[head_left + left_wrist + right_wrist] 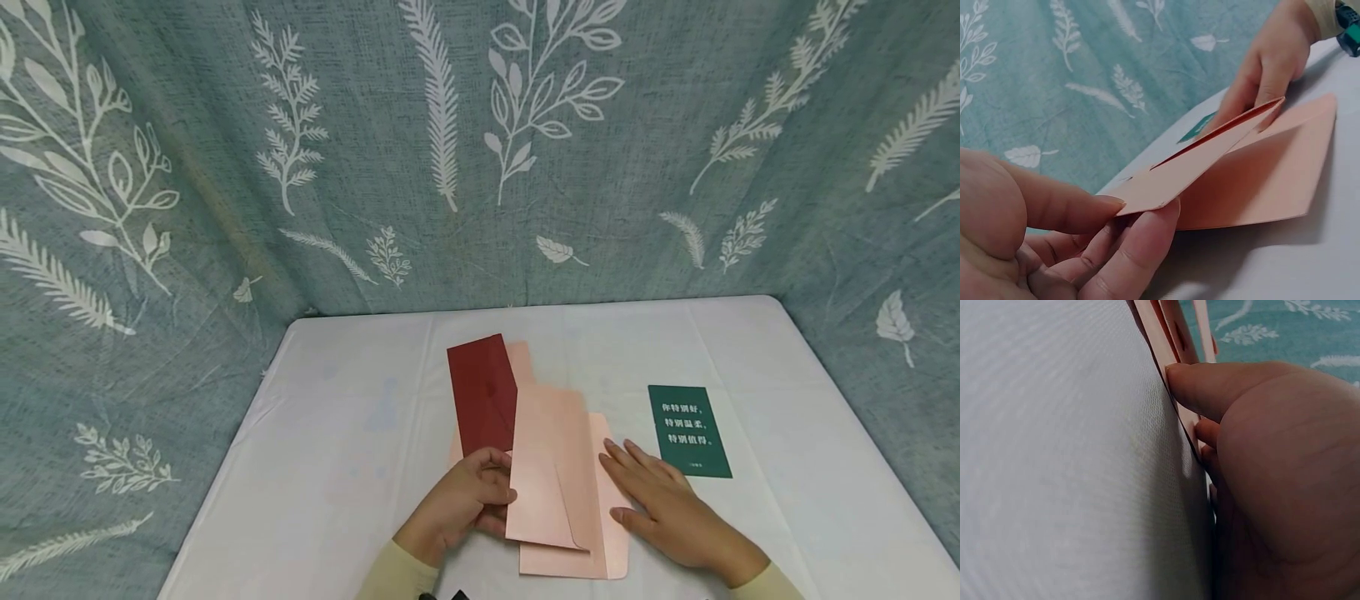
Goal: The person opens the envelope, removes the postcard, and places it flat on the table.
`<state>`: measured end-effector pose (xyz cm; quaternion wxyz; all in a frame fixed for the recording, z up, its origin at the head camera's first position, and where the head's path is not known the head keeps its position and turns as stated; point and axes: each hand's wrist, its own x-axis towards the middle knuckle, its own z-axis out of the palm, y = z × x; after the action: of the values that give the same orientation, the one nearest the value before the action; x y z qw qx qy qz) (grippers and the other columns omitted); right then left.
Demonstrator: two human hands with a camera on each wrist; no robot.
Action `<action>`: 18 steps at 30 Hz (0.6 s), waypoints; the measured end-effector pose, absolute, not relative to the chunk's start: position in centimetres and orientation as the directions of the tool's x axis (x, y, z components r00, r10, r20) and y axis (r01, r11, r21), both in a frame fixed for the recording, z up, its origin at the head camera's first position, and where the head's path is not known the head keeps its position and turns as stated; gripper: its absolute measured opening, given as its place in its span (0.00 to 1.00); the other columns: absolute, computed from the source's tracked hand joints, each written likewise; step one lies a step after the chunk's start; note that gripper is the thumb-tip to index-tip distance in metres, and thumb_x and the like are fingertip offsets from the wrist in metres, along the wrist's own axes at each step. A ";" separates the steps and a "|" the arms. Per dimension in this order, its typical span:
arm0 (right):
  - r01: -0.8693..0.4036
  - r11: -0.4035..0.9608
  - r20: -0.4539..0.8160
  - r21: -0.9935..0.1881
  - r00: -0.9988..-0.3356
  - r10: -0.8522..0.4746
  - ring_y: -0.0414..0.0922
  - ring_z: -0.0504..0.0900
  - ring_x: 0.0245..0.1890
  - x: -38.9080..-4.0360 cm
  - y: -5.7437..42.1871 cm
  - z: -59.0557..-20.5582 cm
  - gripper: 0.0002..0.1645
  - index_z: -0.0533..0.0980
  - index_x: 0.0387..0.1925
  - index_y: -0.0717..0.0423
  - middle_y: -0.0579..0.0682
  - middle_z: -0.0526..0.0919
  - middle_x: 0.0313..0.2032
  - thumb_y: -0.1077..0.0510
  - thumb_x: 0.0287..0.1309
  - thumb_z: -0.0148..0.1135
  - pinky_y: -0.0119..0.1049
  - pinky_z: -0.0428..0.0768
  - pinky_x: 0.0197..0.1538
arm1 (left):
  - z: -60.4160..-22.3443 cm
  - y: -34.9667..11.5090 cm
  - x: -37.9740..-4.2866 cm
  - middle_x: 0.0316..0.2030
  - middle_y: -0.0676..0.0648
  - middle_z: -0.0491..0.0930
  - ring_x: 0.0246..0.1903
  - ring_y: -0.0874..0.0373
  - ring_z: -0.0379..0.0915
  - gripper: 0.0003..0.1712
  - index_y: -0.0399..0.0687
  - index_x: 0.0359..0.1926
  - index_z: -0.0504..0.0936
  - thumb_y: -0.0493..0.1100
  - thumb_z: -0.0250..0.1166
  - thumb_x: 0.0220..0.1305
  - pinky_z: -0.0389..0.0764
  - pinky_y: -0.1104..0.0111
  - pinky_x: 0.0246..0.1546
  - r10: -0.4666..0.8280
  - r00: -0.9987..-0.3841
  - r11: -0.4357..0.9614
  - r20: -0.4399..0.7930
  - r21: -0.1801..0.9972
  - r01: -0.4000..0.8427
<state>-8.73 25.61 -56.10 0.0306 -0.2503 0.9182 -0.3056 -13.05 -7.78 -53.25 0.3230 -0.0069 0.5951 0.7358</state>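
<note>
Between the thumb and fingers of my left hand [467,497] is the left edge of a pink envelope [546,467], tilted up off the table in the left wrist view. A narrow dark red strip [1222,130] shows along its upper edge there. Beneath it lies a second pink envelope [617,554] with its flap out to the right. My right hand [663,504] rests on that flap, fingers straight; in the right wrist view its thumb touches the pink paper [1163,347]. A dark red envelope [482,392] lies beyond my left hand, partly covered by the held envelope.
Another pink envelope [519,358] peeks out from under the red one. To the right of the stack, just beyond my right hand, lies a green card [690,429] with white writing. A white cloth [360,358] covers the table, and a patterned blue-green curtain [480,250] hangs behind.
</note>
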 end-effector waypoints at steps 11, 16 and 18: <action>-0.438 0.684 0.095 -0.583 -0.873 -0.478 0.59 0.52 0.83 -8.8 25.7 -56.1 0.42 0.64 0.84 0.54 0.50 0.58 0.84 0.43 0.80 0.62 0.56 0.47 0.74 | -53.5 -7.2 -11.8 0.29 0.45 0.79 0.25 0.55 0.83 0.24 0.38 0.57 0.73 0.22 0.66 0.62 0.85 0.65 0.21 0.438 -0.783 -0.050 -0.442 0.858 -0.512; -0.432 0.689 0.086 -0.582 -0.875 -0.476 0.59 0.51 0.84 -8.9 25.7 -56.1 0.42 0.64 0.84 0.54 0.49 0.57 0.84 0.42 0.79 0.62 0.57 0.47 0.75 | -53.4 -7.0 -11.6 0.31 0.43 0.81 0.26 0.54 0.85 0.24 0.39 0.57 0.74 0.22 0.67 0.63 0.86 0.64 0.22 0.420 -0.781 -0.023 -0.462 0.855 -0.518; -0.431 0.689 0.085 -0.583 -0.875 -0.476 0.59 0.51 0.84 -8.9 25.7 -56.0 0.42 0.64 0.84 0.54 0.49 0.57 0.84 0.42 0.79 0.62 0.57 0.47 0.75 | -53.4 -6.9 -11.5 0.31 0.43 0.82 0.26 0.53 0.86 0.24 0.39 0.56 0.74 0.22 0.67 0.63 0.86 0.64 0.22 0.414 -0.782 -0.012 -0.466 0.857 -0.516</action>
<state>-8.86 25.71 -56.04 0.0362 -0.2470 0.9182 -0.3075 -11.48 -6.89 -53.39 0.3273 -0.0411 0.6220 0.7101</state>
